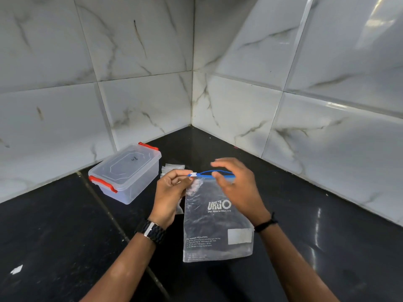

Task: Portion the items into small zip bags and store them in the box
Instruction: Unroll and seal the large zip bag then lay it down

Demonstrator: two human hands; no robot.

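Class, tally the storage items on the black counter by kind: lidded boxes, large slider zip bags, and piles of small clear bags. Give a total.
Lidded boxes: 1, the clear box with red clips, lid on.
Large slider zip bags: 1, the printed bag held by the left hand.
Piles of small clear bags: 1, the pile behind the hands; single bags cannot be counted.
Total: 3

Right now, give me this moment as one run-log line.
left hand: pinches slider of zip bag | right hand: open at bag mouth | box: lid on | small bags: behind hands
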